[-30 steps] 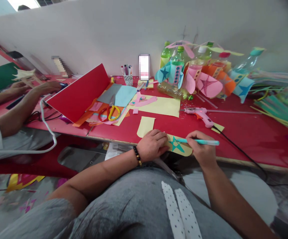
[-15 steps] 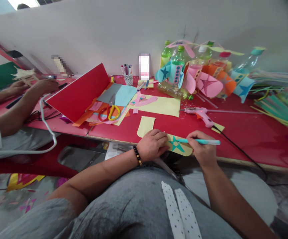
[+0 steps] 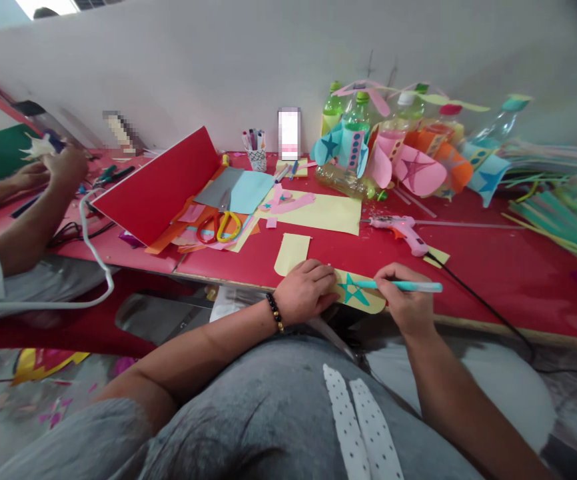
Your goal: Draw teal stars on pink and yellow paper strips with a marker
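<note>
Near the front edge of the table, my left hand (image 3: pixel 308 290) rests on a yellow paper cutout (image 3: pixel 372 303) with a rounded end, its fingers bent together and holding the paper steady. A teal star (image 3: pixel 352 291) is drawn on that cutout. My right hand (image 3: pixel 408 303) pinches a teal marker (image 3: pixel 408 286) held nearly level, its tip on the star. Just behind my left hand lies a second yellow cutout (image 3: pixel 292 253). The left part of the paper is hidden under my left hand.
A pink glue gun (image 3: pixel 403 233) lies right of centre, its cord running off the front edge. Scissors (image 3: pixel 228 227) sit on paper sheets beside a red board (image 3: pixel 163 183). Decorated bottles (image 3: pixel 393 133) stand behind. A co-worker's hands (image 3: pixel 63 167) are at the left.
My hands and the paper stay in place, while the marker shifts very slightly. At the left, the co-worker's nearer hand has moved left and up, holding a dark object by the pale piece.
</note>
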Tool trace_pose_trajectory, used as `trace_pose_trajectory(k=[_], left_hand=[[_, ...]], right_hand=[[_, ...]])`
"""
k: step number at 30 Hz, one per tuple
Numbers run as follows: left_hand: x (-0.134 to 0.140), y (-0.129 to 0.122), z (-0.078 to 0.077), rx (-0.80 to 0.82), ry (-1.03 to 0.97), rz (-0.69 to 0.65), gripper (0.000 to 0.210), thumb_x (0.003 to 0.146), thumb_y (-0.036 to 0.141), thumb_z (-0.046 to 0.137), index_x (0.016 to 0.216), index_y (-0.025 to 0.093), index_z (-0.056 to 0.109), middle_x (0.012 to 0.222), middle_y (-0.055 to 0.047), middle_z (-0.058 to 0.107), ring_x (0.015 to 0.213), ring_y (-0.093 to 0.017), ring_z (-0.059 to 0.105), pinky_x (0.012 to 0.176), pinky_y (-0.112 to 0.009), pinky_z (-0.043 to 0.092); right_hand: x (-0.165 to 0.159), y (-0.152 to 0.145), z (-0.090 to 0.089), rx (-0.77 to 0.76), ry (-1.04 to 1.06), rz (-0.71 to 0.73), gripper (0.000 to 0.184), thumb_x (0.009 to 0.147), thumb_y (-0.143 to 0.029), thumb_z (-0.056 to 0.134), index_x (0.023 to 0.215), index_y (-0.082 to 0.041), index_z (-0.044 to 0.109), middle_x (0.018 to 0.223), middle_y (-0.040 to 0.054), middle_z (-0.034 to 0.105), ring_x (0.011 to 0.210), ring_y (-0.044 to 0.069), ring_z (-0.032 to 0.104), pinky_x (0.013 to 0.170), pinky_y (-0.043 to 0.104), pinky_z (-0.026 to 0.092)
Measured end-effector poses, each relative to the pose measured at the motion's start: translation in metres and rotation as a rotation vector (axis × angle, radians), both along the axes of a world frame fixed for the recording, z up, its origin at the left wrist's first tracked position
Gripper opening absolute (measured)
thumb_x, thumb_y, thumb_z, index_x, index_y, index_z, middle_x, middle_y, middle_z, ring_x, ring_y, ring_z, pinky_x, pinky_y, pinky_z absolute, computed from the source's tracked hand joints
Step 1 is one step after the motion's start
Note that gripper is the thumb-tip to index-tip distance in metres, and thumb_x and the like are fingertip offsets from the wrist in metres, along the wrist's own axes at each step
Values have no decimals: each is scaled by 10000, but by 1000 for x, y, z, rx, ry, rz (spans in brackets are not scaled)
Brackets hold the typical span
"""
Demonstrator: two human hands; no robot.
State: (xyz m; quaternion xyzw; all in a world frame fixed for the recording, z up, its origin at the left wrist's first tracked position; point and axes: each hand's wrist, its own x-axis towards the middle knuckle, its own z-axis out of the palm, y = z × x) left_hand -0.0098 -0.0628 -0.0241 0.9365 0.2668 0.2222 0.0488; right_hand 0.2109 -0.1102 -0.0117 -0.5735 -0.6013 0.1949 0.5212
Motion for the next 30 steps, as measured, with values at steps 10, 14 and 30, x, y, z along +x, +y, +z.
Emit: trace_pose_trajectory(k=[10, 14, 30], left_hand=[[0, 0, 0, -3, 2, 1, 318, 967, 389, 479, 1117, 145, 618, 1193, -101, 628, 1078, -243, 535, 969, -413, 448], [1, 0, 0, -6, -5, 2, 312, 965, 387, 483, 1123, 154, 618, 1200, -102, 626, 1077, -245, 535, 966, -421, 450], [0, 0, 0, -7, -4, 1, 317, 968, 396, 474, 1122, 161, 621, 1199, -105, 625, 1080, -247, 545, 965, -428, 453]], right_hand=[[-1, 1, -1, 4, 17, -32, 138, 743, -206, 572, 606, -197, 580, 521, -32, 504, 504, 120, 442, 475, 258, 329], [-1, 1, 0, 3, 17, -43, 137, 747, -217, 577, 611, -198, 586, 524, -30, 512, 509, 124, 455, 484, 257, 345], [-2, -1, 1, -14, 11, -5, 132, 755, -212, 581, 623, -197, 588, 515, -35, 498, 484, 114, 431, 464, 257, 326]])
